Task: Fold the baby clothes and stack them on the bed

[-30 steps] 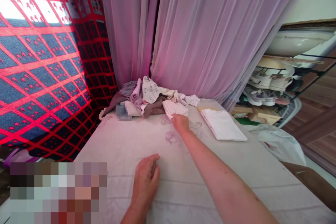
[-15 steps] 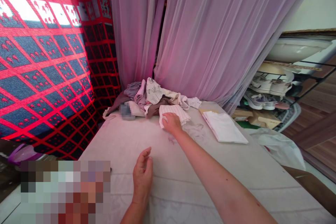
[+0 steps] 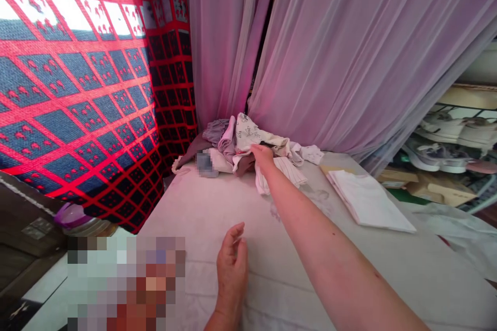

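Observation:
A heap of clothes lies at the far end of the pale-covered surface point(image 3: 194, 207). My right hand point(image 3: 263, 158) reaches into it, fingers drawn together at the lower edge of a white garment with dark print point(image 3: 246, 132). What the fingertips hold is partly hidden. Below that hand and wrist lies a white striped garment point(image 3: 289, 171), partly covered by the forearm. A brown garment point(image 3: 245, 164) shows just left of the hand. Nearer to me, my left hand point(image 3: 233, 258) hovers over the surface with nothing in it, fingers loosely curved and thumb apart.
White folded cloth point(image 3: 370, 199) lies at the right on a tan piece point(image 3: 339, 169). Purple curtains point(image 3: 330, 62) hang behind the heap. A red-checked cloth point(image 3: 77, 88) hangs at the left. Shoes point(image 3: 438, 152) stand on a rack at right; a purple-lidded container point(image 3: 72, 214) is at lower left.
My right hand has moved off the striped garment, farther away into the heap. The view has turned left. My left hand keeps nearly the same pose.

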{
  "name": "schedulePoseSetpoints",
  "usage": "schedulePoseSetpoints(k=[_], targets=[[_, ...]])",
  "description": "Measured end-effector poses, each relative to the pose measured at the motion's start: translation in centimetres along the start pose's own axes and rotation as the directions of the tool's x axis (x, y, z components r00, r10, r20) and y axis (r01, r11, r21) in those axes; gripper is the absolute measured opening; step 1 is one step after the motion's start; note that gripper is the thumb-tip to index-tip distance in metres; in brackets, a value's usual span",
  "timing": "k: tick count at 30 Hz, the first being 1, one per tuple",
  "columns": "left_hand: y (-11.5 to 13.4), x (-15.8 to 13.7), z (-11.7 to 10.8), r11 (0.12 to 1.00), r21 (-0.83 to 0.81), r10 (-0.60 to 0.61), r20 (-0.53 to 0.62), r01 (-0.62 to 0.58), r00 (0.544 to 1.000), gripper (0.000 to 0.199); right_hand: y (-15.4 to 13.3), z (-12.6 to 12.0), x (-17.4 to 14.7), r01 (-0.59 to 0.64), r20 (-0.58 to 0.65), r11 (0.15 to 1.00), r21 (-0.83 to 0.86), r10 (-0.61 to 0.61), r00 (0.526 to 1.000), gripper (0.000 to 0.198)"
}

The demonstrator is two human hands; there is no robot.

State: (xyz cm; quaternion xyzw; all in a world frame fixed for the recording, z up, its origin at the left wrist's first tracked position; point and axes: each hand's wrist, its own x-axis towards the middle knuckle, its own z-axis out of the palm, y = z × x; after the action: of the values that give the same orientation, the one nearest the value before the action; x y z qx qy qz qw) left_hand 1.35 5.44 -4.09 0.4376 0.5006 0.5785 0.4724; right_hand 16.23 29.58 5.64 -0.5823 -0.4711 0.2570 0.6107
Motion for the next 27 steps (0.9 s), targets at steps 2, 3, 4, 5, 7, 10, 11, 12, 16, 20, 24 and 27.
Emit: schedulePoseSetpoints(k=[2, 3, 4, 5, 7, 10, 11, 12, 16, 20, 24, 27], targets=[[0.0, 0.1, -0.1, 1.0, -0.006, -0.005, 0.014, 0.005, 1.0, 0.034, -1.4, -1.2, -0.3, -0.009, -0.047, 0.999, 0.045, 0.011, 0.999, 0.034], [0.0, 0.2, -0.2, 1.0, -0.006, -0.006, 0.026, 0.006, 1.0, 0.034, -2.1, -2.1, -0.7, 0.0, -0.073, 0.998, 0.063, 0.005, 0.997, 0.034], [0.0, 0.3, -0.2, 1.0, -0.006, -0.007, 0.034, 0.007, 0.999, 0.034, -2.8, -3.3, -1.3, 0.013, -0.101, 0.996, 0.087, -0.004, 0.995, 0.033], [0.0, 0.3, -0.2, 1.0, -0.004, -0.006, 0.036, 0.006, 0.999, 0.034, -3.4, -4.5, -2.1, 0.031, -0.135, 0.992, 0.126, -0.014, 0.991, 0.032], [0.1, 0.4, -0.1, 1.0, 0.002, 0.002, 0.025, -0.002, 1.0, 0.034, -4.0, -7.4, -4.5, 0.055, -0.198, 0.984, 0.17, -0.02, 0.98, 0.028], [0.3, 0.5, 0.1, 0.999, 0.022, 0.031, 0.014, -0.031, 0.999, 0.035, -3.2, -11.7, -9.5, 0.017, -0.243, 0.996, 0.091, 0.006, 0.97, 0.027], [0.4, 0.5, 0.1, 0.999, 0.032, 0.041, 0.017, -0.041, 0.999, 0.035, -2.6, -13.1, -11.4, -0.001, -0.245, 0.999, 0.035, 0.01, 0.97, 0.027], [0.5, 0.6, 0.2, 0.998, 0.043, 0.05, 0.021, -0.051, 0.999, 0.036, -1.8, -14.4, -13.3, -0.006, -0.237, 1.0, -0.017, 0.002, 0.972, 0.026], [0.8, 0.7, 0.1, 0.993, 0.088, 0.077, 0.039, -0.08, 0.996, 0.036, 1.3, -19.3, -20.5, -0.074, -0.151, 0.978, -0.195, 0.044, 0.988, 0.03], [1.1, 0.7, 0.0, 0.987, 0.134, 0.082, 0.064, -0.09, 0.995, 0.039, 3.4, -22.7, -26.2, -0.122, -0.148, 0.953, -0.278, 0.083, 0.985, 0.039], [1.2, 0.5, 0.1, 0.954, 0.273, 0.089, 0.125, -0.121, 0.988, 0.042, 4.4, -23.7, -29.2, -0.089, -0.205, 0.912, -0.4, 0.006, 0.979, 0.039], [1.2, 0.3, 0.5, 0.86, 0.456, 0.161, 0.186, -0.23, 0.969, 0.045, 4.5, -23.5, -29.7, -0.049, -0.165, 0.885, -0.463, -0.032, 0.986, 0.038]])
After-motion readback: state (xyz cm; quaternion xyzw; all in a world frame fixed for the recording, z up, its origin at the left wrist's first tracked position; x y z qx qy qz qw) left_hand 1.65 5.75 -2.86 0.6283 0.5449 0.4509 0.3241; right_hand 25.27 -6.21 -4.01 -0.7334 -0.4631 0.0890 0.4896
